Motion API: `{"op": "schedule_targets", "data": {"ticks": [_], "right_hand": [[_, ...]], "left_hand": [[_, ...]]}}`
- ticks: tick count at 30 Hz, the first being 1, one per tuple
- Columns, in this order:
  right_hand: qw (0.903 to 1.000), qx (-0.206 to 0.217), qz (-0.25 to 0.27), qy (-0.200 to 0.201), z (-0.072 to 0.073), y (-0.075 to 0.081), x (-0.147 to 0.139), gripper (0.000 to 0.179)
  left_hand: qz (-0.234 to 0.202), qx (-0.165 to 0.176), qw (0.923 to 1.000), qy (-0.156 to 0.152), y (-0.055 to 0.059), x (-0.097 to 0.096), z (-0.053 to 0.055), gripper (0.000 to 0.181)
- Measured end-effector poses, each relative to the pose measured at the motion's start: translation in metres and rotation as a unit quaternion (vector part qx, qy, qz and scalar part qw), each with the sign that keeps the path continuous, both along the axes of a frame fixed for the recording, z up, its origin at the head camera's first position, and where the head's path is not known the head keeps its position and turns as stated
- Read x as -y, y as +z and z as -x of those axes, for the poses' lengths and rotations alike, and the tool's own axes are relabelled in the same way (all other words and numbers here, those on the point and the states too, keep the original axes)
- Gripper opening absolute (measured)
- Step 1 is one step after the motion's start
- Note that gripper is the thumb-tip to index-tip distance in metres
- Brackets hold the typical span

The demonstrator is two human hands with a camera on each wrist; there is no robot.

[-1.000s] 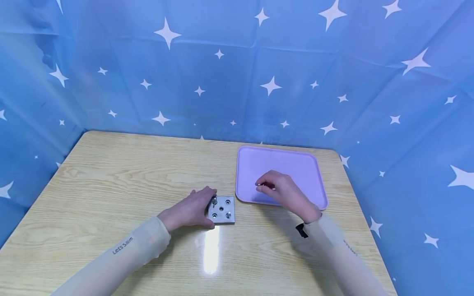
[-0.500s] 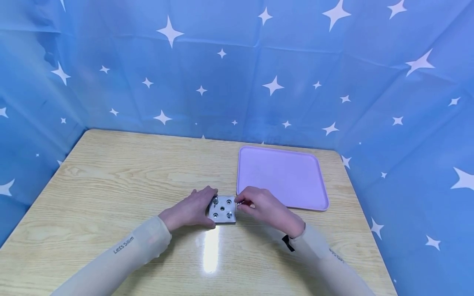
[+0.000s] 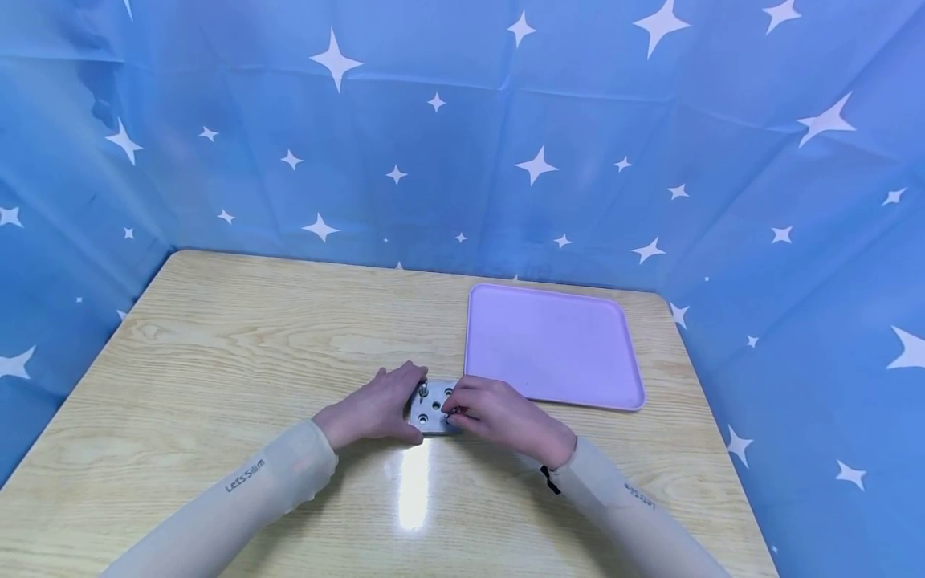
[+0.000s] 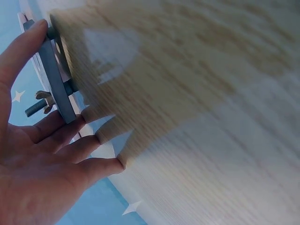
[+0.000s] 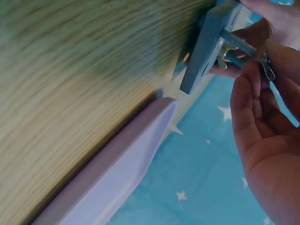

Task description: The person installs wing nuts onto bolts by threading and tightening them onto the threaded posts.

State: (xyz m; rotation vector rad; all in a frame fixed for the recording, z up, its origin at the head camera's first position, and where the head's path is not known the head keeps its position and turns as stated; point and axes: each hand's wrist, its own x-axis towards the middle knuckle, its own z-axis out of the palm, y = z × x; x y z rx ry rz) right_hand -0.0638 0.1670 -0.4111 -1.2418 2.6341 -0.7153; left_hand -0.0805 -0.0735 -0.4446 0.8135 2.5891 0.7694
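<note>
Plainly sq. mtl plate | rnd holes | upr. bolts | brassy wing nut

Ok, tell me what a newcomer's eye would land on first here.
The bright blue backdrop, patterned with white stars, dominates the head view behind and beside the wooden table. Next comes the lilac tray at the table's far right. Then, near the middle, the metal plate stands out, held at its left side by the left hand, while the right hand pinches a small metal piece close to an upright bolt.

Plate from above and close up
</note>
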Motion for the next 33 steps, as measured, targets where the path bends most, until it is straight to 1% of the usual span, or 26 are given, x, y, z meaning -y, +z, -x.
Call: {"op": "schedule_targets", "data": {"ticks": [5, 12, 19, 27, 33], "right_hand": [[0.9999, -0.012, -0.009, 0.004, 0.000, -0.004, 0.001, 0.011], [0.9998, -0.003, -0.018, -0.005, 0.000, -0.006, 0.001, 0.012], [0.9999, -0.011, -0.012, -0.004, 0.000, -0.008, 0.002, 0.013], [0.9996, -0.005, -0.020, -0.019, -0.001, -0.011, 0.000, 0.013], [0.9992, -0.017, -0.027, -0.023, -0.001, -0.012, 0.000, 0.012]], "left_hand": [[0.005, 0.003, 1.0000, 0.001, -0.001, 0.000, 0.001, 0.099], [0.010, 0.003, 0.9999, -0.003, -0.002, 0.001, 0.001, 0.100], [0.007, 0.004, 0.9999, -0.006, -0.002, 0.002, 0.002, 0.101], [0.008, 0.006, 0.9999, -0.008, -0.001, 0.000, 0.001, 0.101], [0.011, 0.006, 0.9999, -0.006, 0.001, 0.000, 0.001, 0.101]]}}
